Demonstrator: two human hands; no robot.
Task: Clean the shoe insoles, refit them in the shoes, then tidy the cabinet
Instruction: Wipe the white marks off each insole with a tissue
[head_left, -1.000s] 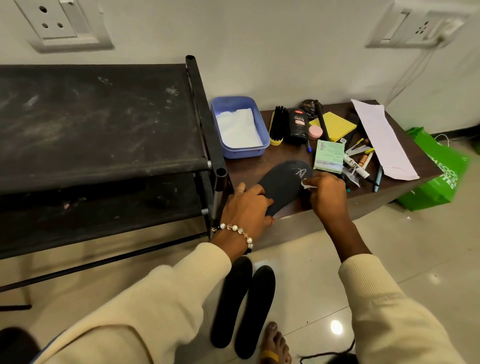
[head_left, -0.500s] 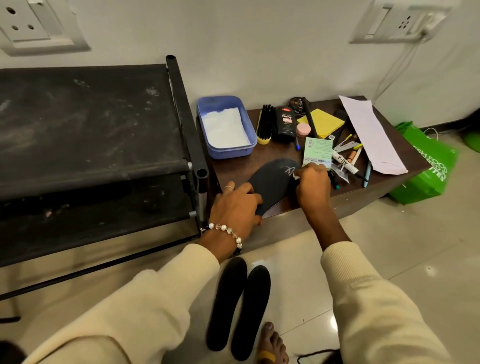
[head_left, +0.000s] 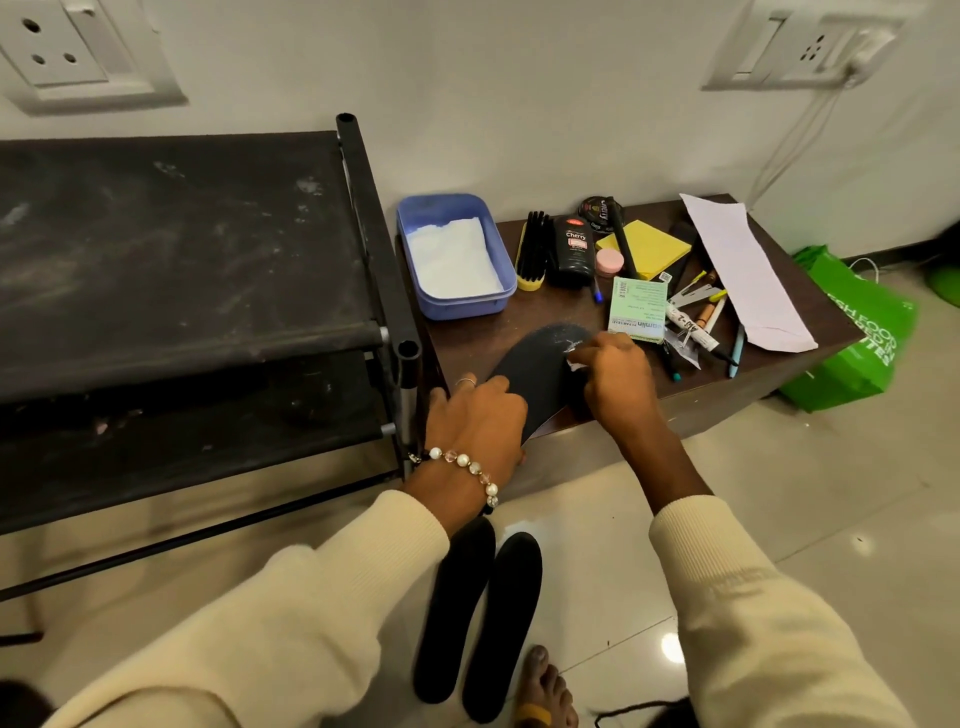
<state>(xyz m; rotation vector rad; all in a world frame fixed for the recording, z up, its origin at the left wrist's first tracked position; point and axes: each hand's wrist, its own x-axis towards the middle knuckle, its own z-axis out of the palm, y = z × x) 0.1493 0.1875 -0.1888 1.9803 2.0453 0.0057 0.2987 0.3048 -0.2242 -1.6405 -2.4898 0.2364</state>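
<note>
The black shoe rack (head_left: 176, 249) on the left stands dusty and holds no shoes that can be seen, so refitting and tidying both look untouched. The low brown counter (head_left: 467, 338) beside it carries a blue tub (head_left: 454, 205) lined with white paper and a jumble of polish, brushes, pens and notes. By that reckoning the task is early: cleaning is under way on one insole only.

That insole (head_left: 535, 364) lies on the near edge of the counter, its heel overhanging toward the person. The left hand (head_left: 478, 421) presses its heel end with fingers laid fairly flat, steadying rather than gripping. The right hand (head_left: 615, 376) is curled together, pinching a small white scrap (head_left: 575, 365) (a wipe or tissue, most likely) against the scuffed toe, where pale marks remain.

Two more insoles (head_left: 480, 623) lie side by side on the floor, apparently awaiting their turn.

The shoes are nowhere in view, the rack's lower shelves are too dark to read, and the right hand covers the insole's far edge.
</note>
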